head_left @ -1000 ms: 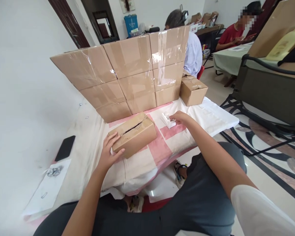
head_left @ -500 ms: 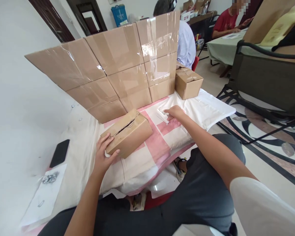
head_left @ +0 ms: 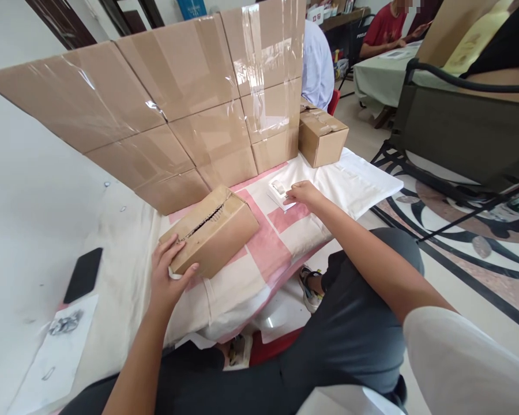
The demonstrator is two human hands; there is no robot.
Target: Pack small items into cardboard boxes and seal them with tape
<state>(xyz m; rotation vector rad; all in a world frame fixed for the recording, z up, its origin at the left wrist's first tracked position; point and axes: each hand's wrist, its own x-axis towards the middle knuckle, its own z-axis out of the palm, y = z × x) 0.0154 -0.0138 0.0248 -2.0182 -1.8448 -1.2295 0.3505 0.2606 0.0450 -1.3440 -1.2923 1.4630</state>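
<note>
A brown cardboard box [head_left: 218, 236] with a ragged slit along its top lies on the pink and white cloth. My left hand [head_left: 168, 268] grips its near left end, fingers over the top edge and thumb against the front side. Further right, my right hand [head_left: 301, 195] is closed in a pinch at the edge of a small white object [head_left: 279, 188] that looks like a roll of tape on a flat white base. What sits between those fingertips is too small to make out.
A tall taped cardboard panel [head_left: 199, 86] stands along the table's back. Another closed box [head_left: 324, 138] sits at the far right corner. At left lie a black phone [head_left: 83, 275] and a white sheet [head_left: 56, 351]. A dark folding chair [head_left: 462, 127] stands right; people sit beyond.
The view has shifted, moving everything left and up a little. My right hand has drawn back slightly from over the small white object, showing more of it. My left hand stays on the box.
</note>
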